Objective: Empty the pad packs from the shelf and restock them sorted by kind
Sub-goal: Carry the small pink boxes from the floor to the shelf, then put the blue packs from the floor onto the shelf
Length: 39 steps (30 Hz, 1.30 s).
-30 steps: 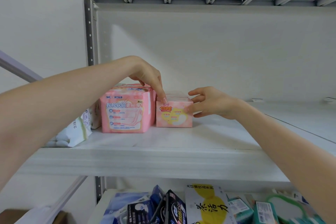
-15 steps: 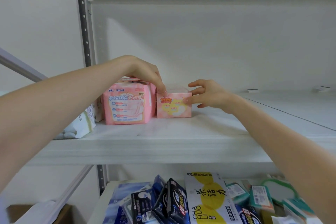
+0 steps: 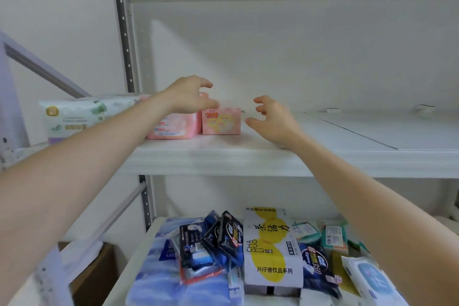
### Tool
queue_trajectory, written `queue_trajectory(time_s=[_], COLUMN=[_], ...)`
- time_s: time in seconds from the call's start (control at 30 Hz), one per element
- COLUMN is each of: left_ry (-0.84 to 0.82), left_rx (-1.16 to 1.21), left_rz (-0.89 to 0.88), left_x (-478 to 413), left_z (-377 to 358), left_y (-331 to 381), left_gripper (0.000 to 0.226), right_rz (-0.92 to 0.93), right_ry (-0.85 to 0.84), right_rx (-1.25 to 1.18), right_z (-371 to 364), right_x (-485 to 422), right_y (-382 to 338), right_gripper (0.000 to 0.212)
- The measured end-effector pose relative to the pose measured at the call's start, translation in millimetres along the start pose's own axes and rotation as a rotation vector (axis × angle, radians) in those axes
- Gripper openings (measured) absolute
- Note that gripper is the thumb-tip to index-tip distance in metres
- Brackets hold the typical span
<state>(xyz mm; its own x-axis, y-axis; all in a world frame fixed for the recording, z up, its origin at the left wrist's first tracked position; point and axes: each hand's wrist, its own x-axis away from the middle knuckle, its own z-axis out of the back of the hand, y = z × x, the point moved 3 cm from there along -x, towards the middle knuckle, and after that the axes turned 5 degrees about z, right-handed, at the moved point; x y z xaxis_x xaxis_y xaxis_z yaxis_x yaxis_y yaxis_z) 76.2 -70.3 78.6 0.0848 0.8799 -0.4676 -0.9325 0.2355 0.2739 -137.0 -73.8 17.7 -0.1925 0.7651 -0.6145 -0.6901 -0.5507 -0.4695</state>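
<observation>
A small pink pad pack (image 3: 221, 121) stands on the white shelf (image 3: 248, 156), tight against a larger pink pack (image 3: 173, 126) on its left. Further left lies a white and green pack (image 3: 74, 117). My left hand (image 3: 191, 94) hovers just above the two pink packs, fingers loosely curled and holding nothing. To the right of the small pack, a short gap away, my right hand (image 3: 270, 119) is also loosely curled and empty. Neither hand touches a pack.
The lower shelf (image 3: 139, 266) holds a heap of packs: blue packs (image 3: 159, 278), dark packs (image 3: 223, 238), a white and yellow pack (image 3: 270, 246), and green packs (image 3: 332, 236). A grey upright post (image 3: 125, 45) stands at the left. A cardboard box (image 3: 94, 278) sits at the lower left.
Both hands have let go of the small pink pack and drawn back from it, the left upward, the right to the right. The camera has tilted down, showing more of the lower shelf.
</observation>
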Motion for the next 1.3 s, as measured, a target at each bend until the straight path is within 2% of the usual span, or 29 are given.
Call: queue_trajectory(time_s=[0.17, 0.3, 0.47, 0.87, 1.07, 1.3], left_ry=[0.162, 0.25, 0.269, -0.005, -0.155, -0.326], left_rx=[-0.023, -0.013, 0.029, 0.06, 0.064, 0.063], left_rz=[0.03, 0.067, 0.107, 0.112, 0.113, 0.096], left_x=[73, 129, 193, 357, 443, 522], left_z=[-37, -65, -100, -220, -289, -363], left_y=[22, 37, 53, 101, 158, 235], left_gripper=[0.07, 0.071, 0.075, 0.075, 0.076, 0.076], right_rz=[0.072, 0.134, 0.195, 0.059, -0.068, -0.176], right_ry=[-0.023, 0.013, 0.017, -0.197, -0.313, -0.373], right_rx=[0.304, 0.367, 0.473, 0.584, 0.648, 0.678], right_z=[9, 19, 27, 22, 38, 77], right_x=[49, 93, 155, 357, 467, 583], right_y=[-2, 0, 3, 56, 107, 171], right_gripper=[0.06, 0.058, 0.059, 0.062, 0.067, 0.064])
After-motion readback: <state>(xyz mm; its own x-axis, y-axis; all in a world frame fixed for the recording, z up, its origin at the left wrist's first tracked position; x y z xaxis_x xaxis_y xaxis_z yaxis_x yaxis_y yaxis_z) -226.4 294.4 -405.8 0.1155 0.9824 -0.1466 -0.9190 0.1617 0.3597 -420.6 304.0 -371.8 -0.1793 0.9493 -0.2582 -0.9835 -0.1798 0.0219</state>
